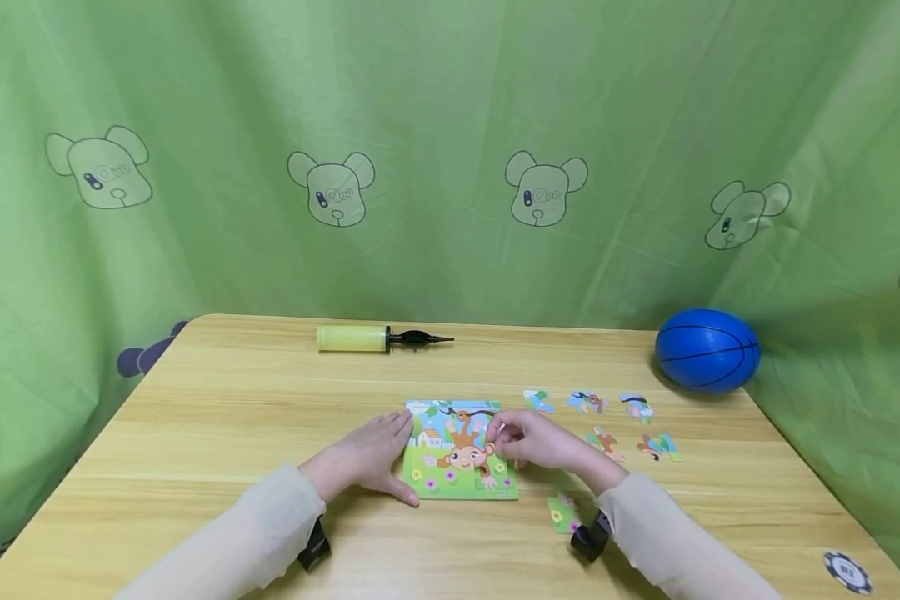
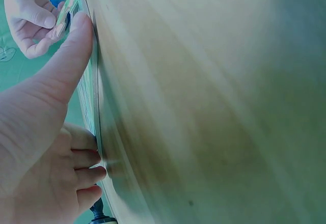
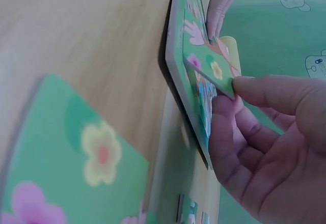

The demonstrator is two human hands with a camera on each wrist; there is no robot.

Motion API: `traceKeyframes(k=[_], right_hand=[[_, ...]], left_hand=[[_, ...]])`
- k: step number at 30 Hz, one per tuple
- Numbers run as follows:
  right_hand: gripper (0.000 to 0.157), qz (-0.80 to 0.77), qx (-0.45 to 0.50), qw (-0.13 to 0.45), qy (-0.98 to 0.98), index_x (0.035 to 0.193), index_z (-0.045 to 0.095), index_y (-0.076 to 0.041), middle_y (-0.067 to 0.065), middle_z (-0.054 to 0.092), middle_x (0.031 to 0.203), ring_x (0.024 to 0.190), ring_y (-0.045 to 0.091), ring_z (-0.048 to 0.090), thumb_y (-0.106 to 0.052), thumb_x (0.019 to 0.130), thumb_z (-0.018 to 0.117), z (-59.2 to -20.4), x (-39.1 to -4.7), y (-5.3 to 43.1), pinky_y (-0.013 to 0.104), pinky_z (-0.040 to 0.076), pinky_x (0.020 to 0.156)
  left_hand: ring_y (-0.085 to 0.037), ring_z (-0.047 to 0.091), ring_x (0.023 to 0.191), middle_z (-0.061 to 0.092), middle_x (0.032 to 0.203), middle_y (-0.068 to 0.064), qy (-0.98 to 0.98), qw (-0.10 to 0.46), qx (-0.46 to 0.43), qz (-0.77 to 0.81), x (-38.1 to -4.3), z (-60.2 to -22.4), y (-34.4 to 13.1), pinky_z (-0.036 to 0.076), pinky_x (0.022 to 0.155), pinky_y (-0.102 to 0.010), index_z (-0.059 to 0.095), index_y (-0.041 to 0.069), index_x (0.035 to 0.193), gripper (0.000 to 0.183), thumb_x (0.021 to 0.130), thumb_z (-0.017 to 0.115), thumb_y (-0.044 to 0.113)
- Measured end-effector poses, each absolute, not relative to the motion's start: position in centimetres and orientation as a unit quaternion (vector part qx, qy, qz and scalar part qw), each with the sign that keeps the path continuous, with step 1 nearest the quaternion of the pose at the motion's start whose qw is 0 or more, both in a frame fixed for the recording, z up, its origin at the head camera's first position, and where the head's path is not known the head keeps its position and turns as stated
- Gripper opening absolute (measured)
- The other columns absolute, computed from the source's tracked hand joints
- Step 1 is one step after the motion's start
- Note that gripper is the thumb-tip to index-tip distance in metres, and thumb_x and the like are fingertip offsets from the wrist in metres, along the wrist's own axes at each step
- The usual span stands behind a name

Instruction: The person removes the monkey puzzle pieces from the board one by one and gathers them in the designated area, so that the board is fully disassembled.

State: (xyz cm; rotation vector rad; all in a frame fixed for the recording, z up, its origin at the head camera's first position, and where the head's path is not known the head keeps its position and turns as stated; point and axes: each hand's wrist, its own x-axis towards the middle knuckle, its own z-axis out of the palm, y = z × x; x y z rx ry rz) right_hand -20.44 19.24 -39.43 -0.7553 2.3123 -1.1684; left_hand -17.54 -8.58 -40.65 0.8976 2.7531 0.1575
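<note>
Green bear-print cloth backs my wooden table (image 1: pixel 232 417), where a puzzle board (image 1: pixel 457 475) lies near the front middle. My left hand (image 1: pixel 367 458) rests flat against its left edge, fingers straight and together. My right hand (image 1: pixel 536 440) pinches a piece (image 3: pixel 211 66) over the board, with loose pieces (image 1: pixel 607 421) just to the right.

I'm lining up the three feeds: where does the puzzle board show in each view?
Head: puzzle board lies flat at centre bottom, between both hands.
Left wrist: seen edge-on as a thin strip along the left, beside the left hand.
Right wrist: edge-on at centre top, above the right hand.
Shared landmark: the wooden table.
</note>
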Motion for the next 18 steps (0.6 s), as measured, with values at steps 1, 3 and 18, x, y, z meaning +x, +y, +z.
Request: traceKeyframes(k=[1,3,18], right_hand=[[0.007,-0.426,-0.271,0.222,0.834,0.095,0.057,-0.003,0.008,0.056,0.076,0.064,0.02,0.05,-0.002,0.088,0.058,-39.46,-20.43,19.28,0.03,0.048,0.052],[0.007,-0.432,-0.268,0.226,0.831,0.096,0.057,-0.003,0.008,0.056,0.077,0.065,0.02,0.05,-0.001,0.089,0.057,-39.5,-20.37,19.35,0.03,0.048,0.053],[0.026,-0.467,-0.24,0.251,0.813,0.113,0.058,0.001,0.013,0.056,0.083,0.071,0.026,0.059,0.005,0.089,0.051,-39.59,-19.82,19.88,0.039,0.055,0.062]], left_hand=[[-0.033,0.018,0.135,0.017,0.148,-0.023,0.942,0.121,0.308,0.054,-17.54,-40.66,-8.58,0.017,0.109,-0.04,0.022,-0.008,0.142,0.116,0.065,0.061,0.071],[-0.033,0.018,0.135,0.017,0.148,-0.023,0.942,0.121,0.308,0.055,-17.54,-40.67,-8.59,0.017,0.109,-0.04,0.022,-0.008,0.142,0.116,0.065,0.061,0.071],[-0.033,0.018,0.135,0.017,0.148,-0.022,0.942,0.126,0.306,0.058,-17.49,-40.52,-8.64,0.016,0.11,-0.04,0.022,-0.007,0.142,0.115,0.066,0.062,0.07]])
